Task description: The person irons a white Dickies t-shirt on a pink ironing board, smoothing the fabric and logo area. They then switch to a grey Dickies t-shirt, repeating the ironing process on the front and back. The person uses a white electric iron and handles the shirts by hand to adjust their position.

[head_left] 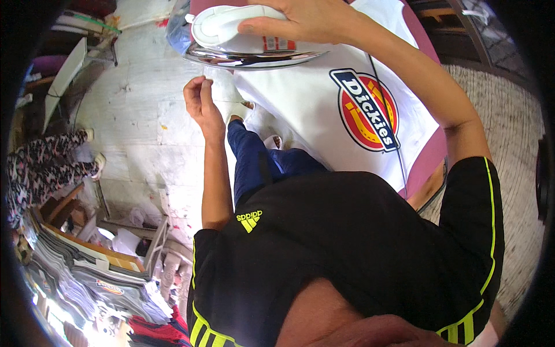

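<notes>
At the far left part of the maroon cloth-covered board [435,154], you have a rounded white plastic iron [243,43] with a shiny chrome base, its point turned rightward. Your right hand [315,20] is wrapped over the iron's handle, thumb pressed along the near side, the other fingers partly hidden. Spread over the board lies a smooth white cloth [295,98] bearing a round red, yellow and navy emblem [367,110], and a thin dark cord [403,168] crosses it. Your left hand [203,107] is raised left of the board, fingers curled and thumb close to them; whether they meet or pinch anything, you cannot tell. Beside the board's far left corner sits a bluish clear plastic bag [177,32]. Well to the board's left, over pale floor tiles [141,124], show another person's black-and-pink patterned trousers [49,165], and nearer you, a stack of grey folded garments [95,283].
</notes>
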Available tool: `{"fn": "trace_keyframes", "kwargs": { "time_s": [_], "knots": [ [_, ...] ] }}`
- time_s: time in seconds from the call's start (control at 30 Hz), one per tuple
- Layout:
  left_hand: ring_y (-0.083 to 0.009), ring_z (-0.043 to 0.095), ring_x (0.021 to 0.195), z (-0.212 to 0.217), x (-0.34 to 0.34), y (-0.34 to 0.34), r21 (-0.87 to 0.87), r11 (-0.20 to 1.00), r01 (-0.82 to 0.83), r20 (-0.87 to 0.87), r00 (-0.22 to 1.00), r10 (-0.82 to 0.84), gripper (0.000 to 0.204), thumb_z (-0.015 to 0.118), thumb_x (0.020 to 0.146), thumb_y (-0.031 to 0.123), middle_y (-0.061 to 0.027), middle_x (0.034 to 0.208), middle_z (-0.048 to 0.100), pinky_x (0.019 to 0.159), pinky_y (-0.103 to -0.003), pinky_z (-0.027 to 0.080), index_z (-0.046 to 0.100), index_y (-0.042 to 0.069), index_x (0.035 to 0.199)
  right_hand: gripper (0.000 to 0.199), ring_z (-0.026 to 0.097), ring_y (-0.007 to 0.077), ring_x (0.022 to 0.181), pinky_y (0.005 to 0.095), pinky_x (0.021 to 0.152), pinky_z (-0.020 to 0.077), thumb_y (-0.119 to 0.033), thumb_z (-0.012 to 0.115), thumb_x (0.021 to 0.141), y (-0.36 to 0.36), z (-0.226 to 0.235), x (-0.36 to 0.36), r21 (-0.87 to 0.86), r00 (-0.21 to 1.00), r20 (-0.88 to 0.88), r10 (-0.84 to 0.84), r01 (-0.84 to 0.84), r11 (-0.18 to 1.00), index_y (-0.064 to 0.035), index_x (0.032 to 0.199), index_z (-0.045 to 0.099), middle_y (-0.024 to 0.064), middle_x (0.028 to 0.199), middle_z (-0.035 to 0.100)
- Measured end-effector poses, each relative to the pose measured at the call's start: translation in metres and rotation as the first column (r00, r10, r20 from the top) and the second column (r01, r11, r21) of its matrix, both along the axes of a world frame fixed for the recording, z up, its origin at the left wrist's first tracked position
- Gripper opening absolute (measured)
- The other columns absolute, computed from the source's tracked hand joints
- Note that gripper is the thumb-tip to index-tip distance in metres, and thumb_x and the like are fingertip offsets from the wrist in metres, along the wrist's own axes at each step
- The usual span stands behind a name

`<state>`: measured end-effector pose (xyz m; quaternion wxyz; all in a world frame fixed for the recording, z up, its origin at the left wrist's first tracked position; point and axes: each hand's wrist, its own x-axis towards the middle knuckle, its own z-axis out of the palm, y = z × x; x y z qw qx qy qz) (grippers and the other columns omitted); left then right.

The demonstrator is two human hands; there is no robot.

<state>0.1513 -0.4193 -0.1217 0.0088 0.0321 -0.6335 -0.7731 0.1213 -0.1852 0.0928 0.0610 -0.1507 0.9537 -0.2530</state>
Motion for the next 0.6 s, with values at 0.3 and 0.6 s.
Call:
{"fn": "trace_keyframes", "kwargs": {
  "time_s": [0.3,0.6],
  "knots": [
    [-0.0281,0.060,0.101,0.076,-0.015,0.037,-0.588,0.807,0.063,-0.550,0.700,-0.456,0.012,0.065,0.091,0.009,-0.0117,0.102,0.066,0.092,-0.037,0.044,0.068,0.003,0.102,0.044,0.069,0.0261,0.085,0.0391,0.074,0.0521,-0.041,0.059,0.098,0.056,0.047,0.073,-0.156,0.949,0.036,-0.312,0.314,0.937,0.0028,0.099,0.066,0.0192,0.089,0.070],
    [-0.0403,0.039,0.138,0.083,-0.058,0.106,-0.887,0.460,0.039,-0.426,0.317,-0.848,0.048,0.058,0.095,0.036,-0.0160,0.146,0.048,0.110,-0.058,0.026,0.056,0.015,0.138,0.040,0.059,0.0132,0.070,0.0325,0.066,0.0479,-0.036,0.063,0.098,0.037,0.091,0.335,-0.035,0.441,0.028,-0.897,0.898,0.440,-0.0019,0.118,0.067,0.0074,0.085,0.066]
  ]
}}
